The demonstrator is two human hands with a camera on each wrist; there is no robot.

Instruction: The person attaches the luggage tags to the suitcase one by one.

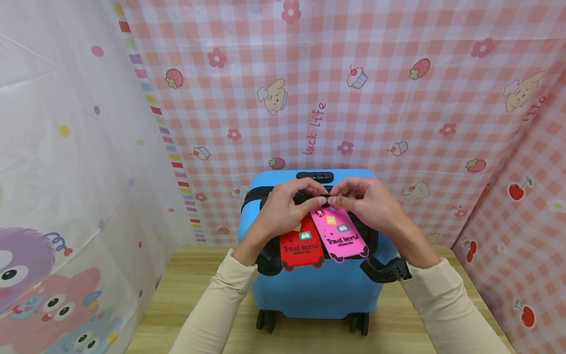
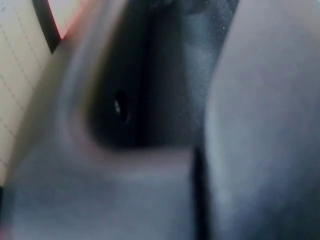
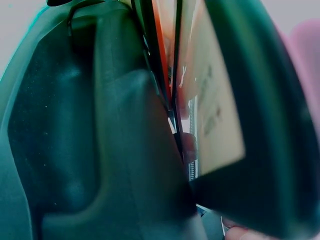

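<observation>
A blue suitcase [image 1: 316, 290] stands upright with a black carry handle area facing me. Two luggage tags hang side by side over it, a red one [image 1: 302, 246] on the left and a pink one [image 1: 342, 241] on the right, both printed "Travel World". Above them, the fingertips of my left hand [image 1: 285, 209] and right hand [image 1: 371, 204] meet and pinch a small black strap [image 1: 326, 200]. Its fastening is hidden by the fingers. Up close, a dark moulded recess [image 2: 165, 90] fills the left wrist view. The right wrist view shows a tag's pale insert [image 3: 220, 110] in a dark frame.
A black combination lock [image 1: 315, 176] sits on the suitcase's upper part, and a black band [image 1: 256, 195] crosses its left side. Small wheels [image 1: 266, 320] rest on the wooden table [image 1: 199, 285]. Patterned cloths [image 1: 384, 113] hang behind and at both sides.
</observation>
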